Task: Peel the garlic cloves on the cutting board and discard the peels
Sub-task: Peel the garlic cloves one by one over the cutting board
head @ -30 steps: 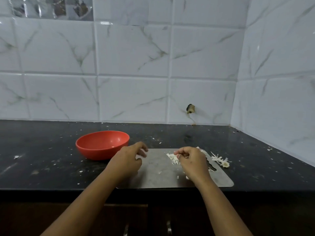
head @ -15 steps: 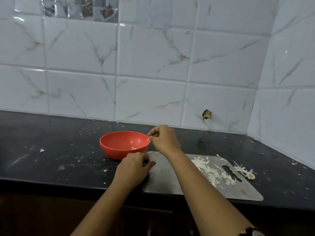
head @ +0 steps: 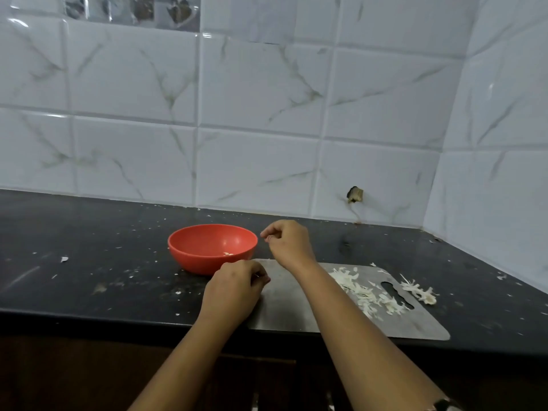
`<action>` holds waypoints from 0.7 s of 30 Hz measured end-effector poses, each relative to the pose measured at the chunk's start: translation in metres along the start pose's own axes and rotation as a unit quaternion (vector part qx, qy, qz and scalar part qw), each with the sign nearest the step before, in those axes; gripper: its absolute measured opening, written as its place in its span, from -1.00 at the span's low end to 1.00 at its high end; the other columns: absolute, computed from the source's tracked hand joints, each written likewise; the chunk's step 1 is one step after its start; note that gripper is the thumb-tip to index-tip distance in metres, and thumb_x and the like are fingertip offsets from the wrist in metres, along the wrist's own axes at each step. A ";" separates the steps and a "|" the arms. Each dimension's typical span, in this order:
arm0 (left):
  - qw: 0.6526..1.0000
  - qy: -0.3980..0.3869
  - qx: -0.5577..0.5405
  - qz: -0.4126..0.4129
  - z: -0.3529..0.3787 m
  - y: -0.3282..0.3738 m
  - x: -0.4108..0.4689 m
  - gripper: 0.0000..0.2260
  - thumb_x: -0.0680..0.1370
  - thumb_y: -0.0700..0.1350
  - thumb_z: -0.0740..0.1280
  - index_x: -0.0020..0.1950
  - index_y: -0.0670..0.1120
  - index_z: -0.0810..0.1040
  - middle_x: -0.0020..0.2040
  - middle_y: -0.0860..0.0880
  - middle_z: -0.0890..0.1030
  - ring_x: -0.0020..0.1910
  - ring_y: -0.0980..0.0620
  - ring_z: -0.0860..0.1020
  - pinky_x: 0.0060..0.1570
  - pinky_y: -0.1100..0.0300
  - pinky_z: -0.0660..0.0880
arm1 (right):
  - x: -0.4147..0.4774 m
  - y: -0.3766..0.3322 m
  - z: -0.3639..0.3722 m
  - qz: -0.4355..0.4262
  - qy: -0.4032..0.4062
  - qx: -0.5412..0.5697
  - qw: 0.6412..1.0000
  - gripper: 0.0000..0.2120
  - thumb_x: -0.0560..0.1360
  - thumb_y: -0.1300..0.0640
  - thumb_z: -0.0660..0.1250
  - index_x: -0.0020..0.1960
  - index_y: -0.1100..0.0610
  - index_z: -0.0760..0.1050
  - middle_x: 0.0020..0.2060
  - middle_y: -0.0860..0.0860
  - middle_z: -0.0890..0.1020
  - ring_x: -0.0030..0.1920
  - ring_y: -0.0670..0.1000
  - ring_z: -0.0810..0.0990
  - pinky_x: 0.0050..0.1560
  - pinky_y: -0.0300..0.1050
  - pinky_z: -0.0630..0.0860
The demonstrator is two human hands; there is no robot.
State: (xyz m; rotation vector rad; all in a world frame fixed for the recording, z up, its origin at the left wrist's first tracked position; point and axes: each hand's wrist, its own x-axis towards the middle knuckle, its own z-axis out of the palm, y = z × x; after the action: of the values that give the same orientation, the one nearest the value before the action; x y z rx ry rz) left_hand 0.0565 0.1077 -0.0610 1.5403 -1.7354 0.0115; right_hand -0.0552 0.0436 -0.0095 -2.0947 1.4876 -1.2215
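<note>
A steel cutting board [head: 296, 310] lies at the counter's front edge. A heap of white garlic peels [head: 364, 292] sits on its right half. My left hand [head: 234, 289] rests on the board's left edge, fingers curled, and a small white bit of garlic shows at its fingertips. My right hand [head: 289, 241] hovers beside the right rim of the red bowl [head: 189, 256]. Its fingers are loosely curled, thumb and forefinger slightly apart, with nothing visible between them. A small pale garlic piece [head: 227, 253] lies inside the bowl.
A garlic stem with peel scraps [head: 422, 293] lies on the black counter [head: 89, 247] just right of the board. Peel flecks are scattered over the counter. Tiled walls close the back and the right side.
My right hand carried a small white piece from the peel heap over to the bowl's rim; that piece no longer shows at its fingertips. The left hand stayed at the board's left edge.
</note>
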 end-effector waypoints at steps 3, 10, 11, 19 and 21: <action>0.999 -0.020 0.008 0.023 0.007 0.013 -0.004 -0.88 0.54 -0.03 0.33 -0.03 0.12 0.66 -0.08 0.15 0.67 -0.07 0.13 0.60 -0.01 0.10 0.55 | -0.012 0.021 -0.037 0.028 0.022 0.044 0.998 -0.80 0.52 0.27 0.30 -0.15 0.04 0.64 -0.21 -0.08 0.65 -0.20 -0.18 0.57 -0.21 -0.40 0.43; 0.996 -0.052 0.032 0.057 0.021 0.042 -0.005 -0.84 0.56 -0.01 0.30 0.06 0.10 0.66 0.05 0.17 0.66 0.04 0.14 0.59 0.07 0.19 0.50 | -0.046 0.085 -0.123 0.102 -0.004 -0.082 0.991 -0.80 0.50 0.26 0.35 -0.19 -0.01 0.62 -0.24 -0.11 0.64 -0.17 -0.04 0.65 -0.09 -0.19 0.57; 0.996 -0.053 0.040 0.056 0.023 0.044 -0.004 -0.84 0.56 0.00 0.30 0.05 0.10 0.66 0.05 0.16 0.66 0.04 0.14 0.58 0.05 0.20 0.50 | -0.051 0.090 -0.131 0.105 -0.030 -0.109 0.988 -0.81 0.50 0.26 0.36 -0.18 0.01 0.62 -0.24 -0.11 0.64 -0.18 -0.05 0.64 -0.13 -0.25 0.54; 0.989 -0.107 0.086 0.059 0.036 0.070 0.006 -0.68 0.56 0.21 0.24 0.02 0.02 0.64 -0.06 0.05 0.66 -0.02 0.08 0.57 0.04 0.16 0.49 | -0.077 0.110 -0.141 0.125 -0.113 -0.176 0.970 -0.89 0.51 0.19 0.39 -0.03 0.03 0.66 -0.14 -0.05 0.67 -0.18 -0.14 0.60 -0.12 -0.26 0.49; 0.983 -0.158 0.071 0.058 0.043 0.076 0.007 -0.62 0.52 0.28 0.24 0.17 0.08 0.59 0.09 0.04 0.63 0.14 0.05 0.52 0.14 0.13 0.46 | -0.077 0.113 -0.133 0.112 -0.080 -0.165 0.977 -0.89 0.51 0.19 0.39 -0.04 0.04 0.67 -0.12 -0.02 0.68 -0.15 -0.09 0.61 -0.06 -0.23 0.49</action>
State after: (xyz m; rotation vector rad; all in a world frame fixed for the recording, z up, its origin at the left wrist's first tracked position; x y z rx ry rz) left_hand -0.0305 0.1004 -0.0503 1.6078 -2.1138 -0.0543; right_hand -0.2369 0.0934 -0.0406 -2.0883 1.8912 -0.7484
